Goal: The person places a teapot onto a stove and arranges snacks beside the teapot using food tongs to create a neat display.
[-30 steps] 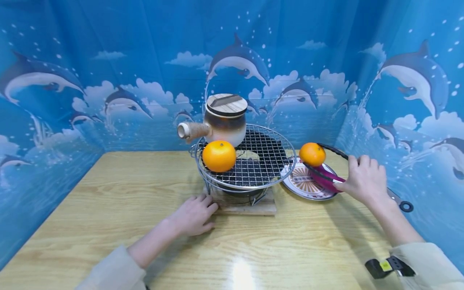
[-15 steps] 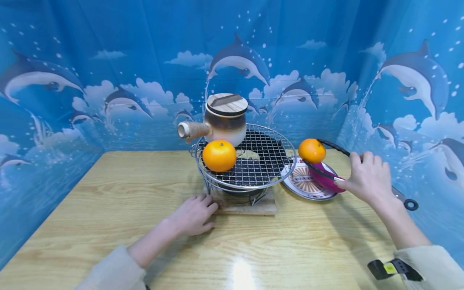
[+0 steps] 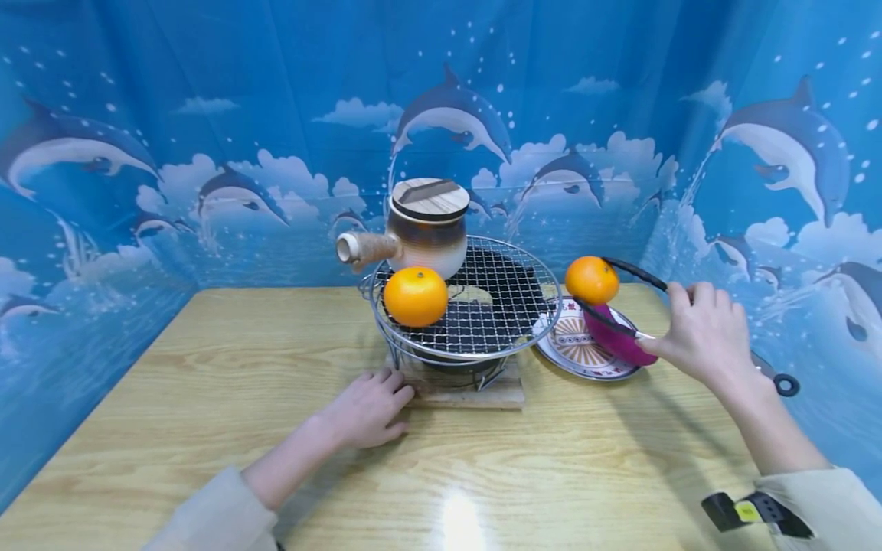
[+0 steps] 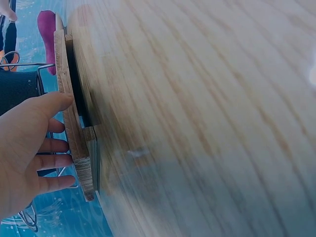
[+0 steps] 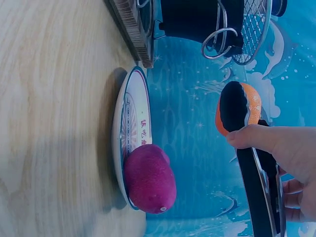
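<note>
Blue, dolphin-printed cloth (image 3: pixel 276 92) closes round a pale wood-grain worktop (image 3: pixel 172 344). Taking the head view as a clock face centred on the one round wire grill (image 3: pixel 506 283), one wooden board (image 3: pixel 496 398) lies beneath it at 6 o'clock, one wood-lidded pot (image 3: pixel 430 249) stands on it toward 11, and one plate (image 3: pixel 565 340) sits just beside it toward 4. One pair of tongs (image 5: pixel 254 182) has its long axis running from the ring end at 4 o'clock to the tips, pointing to 10. Of two hands, the right hand (image 3: pixel 706 337), toward 3, has its fingers clamped round the tongs; the left hand (image 3: pixel 368 409), between 7 and 8, touches the board, thumb and fingers apart. One oblong purple thing (image 5: pixel 149 178) rests on the plate. Oranges number two: one orange (image 3: pixel 416 297) on the grill toward 9, the other orange (image 3: pixel 591 280) between the tongs' tips, clear of the plate.
</note>
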{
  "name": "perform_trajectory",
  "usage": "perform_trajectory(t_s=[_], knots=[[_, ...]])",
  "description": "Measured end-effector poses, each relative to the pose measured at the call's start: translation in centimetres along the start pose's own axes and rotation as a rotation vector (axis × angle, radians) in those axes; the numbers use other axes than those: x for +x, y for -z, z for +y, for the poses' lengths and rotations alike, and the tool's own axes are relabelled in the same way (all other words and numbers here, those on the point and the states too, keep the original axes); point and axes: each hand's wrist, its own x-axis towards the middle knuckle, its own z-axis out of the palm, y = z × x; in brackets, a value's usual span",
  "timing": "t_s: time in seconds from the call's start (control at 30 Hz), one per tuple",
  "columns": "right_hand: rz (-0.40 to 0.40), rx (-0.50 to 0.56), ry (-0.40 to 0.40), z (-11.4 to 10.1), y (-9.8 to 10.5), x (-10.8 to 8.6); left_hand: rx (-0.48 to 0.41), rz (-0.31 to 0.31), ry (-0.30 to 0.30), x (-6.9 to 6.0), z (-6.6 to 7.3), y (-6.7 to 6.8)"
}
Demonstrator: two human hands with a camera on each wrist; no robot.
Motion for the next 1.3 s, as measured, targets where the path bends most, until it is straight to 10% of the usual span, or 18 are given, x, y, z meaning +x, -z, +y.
perform_trajectory(t_s=[1.3], knots=[[0.077,0.025,0.035,-1.7,3.3,-0.3,-0.007,-0.012,0.003,0.0,0.1,0.1]])
